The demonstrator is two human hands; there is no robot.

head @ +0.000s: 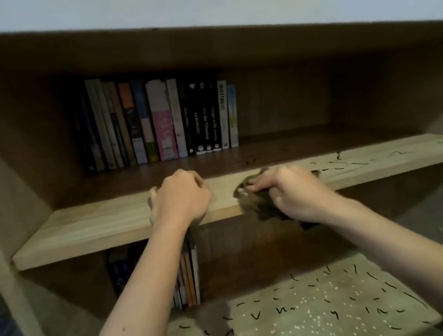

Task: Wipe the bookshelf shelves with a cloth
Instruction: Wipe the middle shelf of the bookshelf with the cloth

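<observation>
Brown cloth (266, 213), seemingly soft and limp, was bunched in the right hand (291, 191) at the near edge of the shelf (92, 224); the left hand (180, 198) rested curled, empty.

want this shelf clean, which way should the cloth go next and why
Probably slide the cloth to the right along the shelf: the right hand holds it mid-board, and dark specks lie just to its right.

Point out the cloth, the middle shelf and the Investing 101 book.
cloth (263, 208): head view, on the fold hanging over the shelf's front edge.
middle shelf (92, 227): head view, on the bare top near its left end.
Investing 101 book (225, 114): head view, mid-spine.
</observation>
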